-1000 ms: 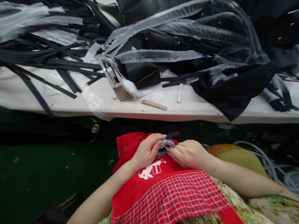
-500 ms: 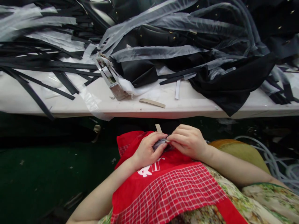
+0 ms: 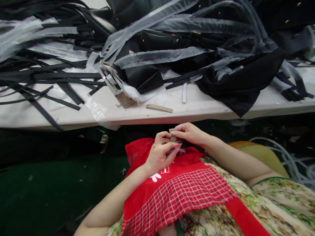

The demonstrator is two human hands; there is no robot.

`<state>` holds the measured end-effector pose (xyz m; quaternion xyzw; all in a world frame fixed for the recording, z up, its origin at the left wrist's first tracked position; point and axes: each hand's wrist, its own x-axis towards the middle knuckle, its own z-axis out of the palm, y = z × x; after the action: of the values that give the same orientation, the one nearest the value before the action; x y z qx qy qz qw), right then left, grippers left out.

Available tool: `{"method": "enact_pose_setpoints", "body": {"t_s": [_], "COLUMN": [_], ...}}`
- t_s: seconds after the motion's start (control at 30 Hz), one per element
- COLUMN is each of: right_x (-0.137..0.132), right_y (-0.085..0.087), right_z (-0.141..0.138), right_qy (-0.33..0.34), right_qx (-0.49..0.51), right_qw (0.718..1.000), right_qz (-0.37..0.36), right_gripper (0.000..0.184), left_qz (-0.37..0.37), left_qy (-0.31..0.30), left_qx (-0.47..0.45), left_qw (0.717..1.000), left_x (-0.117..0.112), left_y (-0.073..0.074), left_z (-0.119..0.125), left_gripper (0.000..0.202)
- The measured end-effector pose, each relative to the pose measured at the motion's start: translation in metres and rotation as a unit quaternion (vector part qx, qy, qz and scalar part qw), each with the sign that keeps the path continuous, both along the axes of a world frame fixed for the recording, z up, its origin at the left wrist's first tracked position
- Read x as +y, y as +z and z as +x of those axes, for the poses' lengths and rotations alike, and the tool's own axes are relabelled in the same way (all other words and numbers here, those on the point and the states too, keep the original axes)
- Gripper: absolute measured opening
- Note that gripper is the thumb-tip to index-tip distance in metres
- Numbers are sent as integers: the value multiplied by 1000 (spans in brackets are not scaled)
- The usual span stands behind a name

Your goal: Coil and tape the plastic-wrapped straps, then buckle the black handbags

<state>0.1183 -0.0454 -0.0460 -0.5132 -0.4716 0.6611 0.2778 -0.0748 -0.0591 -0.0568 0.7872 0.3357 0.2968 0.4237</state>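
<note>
Above the red apron (image 3: 145,183) on my lap, both hands work close together. My right hand (image 3: 189,132) pinches the upper end of a beige strip (image 3: 172,130) between thumb and fingers. Just below and to its left, my left hand (image 3: 159,153) is closed, with a small pale piece (image 3: 179,146) sticking out between thumb and forefinger. Greyish, clear-looking material lies at those fingertips; its kind is too small and blurred to tell. The lower part of the beige strip runs down behind the left fingers, partly hidden.
A white table (image 3: 137,116) spans the view ahead. On it lie black straps (image 3: 69,93), black bag pieces (image 3: 231,87) with clear plastic film (image 3: 162,58), a metal tape dispenser (image 3: 120,93), another beige strip (image 3: 159,108) and a white strip (image 3: 184,92). Pale tubing (image 3: 290,160) coils at right.
My right hand has risen slightly, away from my left, and now grips the beige strip's upper end, which stood free before. My left hand has turned, bringing a pale piece into view.
</note>
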Motion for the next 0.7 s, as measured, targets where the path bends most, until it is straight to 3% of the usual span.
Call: {"method": "enact_pose_setpoints", "body": {"t_s": [0.1,0.27,0.47,0.7], "right_x": [-3,-3,-2,8], "right_y": [2,3,-1,-10], "right_z": [2,9,9,11], "right_qy": [1,32,50,98], "right_qx": [-26,-50,-83,-109], "right_qw": [999,994,992,984], "right_qz": [41,90,78,100], "right_gripper": [35,36,30,32], "left_qz": [-34,-126,-170,-191], "left_qy": [46,58,120,98], "left_qx": [11,6,31,33], "left_qw": [998,990,978,976], "left_x": [3,9,7,9], "left_y": [0,-1,-8,-7], "left_z": [1,7,9,6], "left_gripper": [12,17,16,24]}}
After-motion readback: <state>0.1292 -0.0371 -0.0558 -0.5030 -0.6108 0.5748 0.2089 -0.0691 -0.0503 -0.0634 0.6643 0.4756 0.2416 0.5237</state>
